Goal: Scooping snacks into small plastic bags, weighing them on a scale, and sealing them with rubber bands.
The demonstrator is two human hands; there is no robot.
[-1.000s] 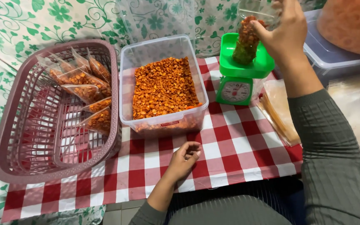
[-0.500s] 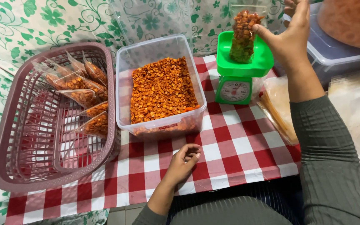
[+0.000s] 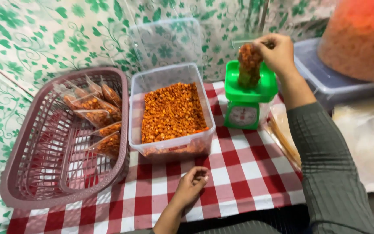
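the right hand [image 3: 278,54] pinches the top of a small bag of orange snack [image 3: 249,65] that stands upright on the green scale [image 3: 249,102]. the left hand [image 3: 192,186] rests loosely curled on the desk [image 3: 239,173] (holding nothing), well apart from the bag.
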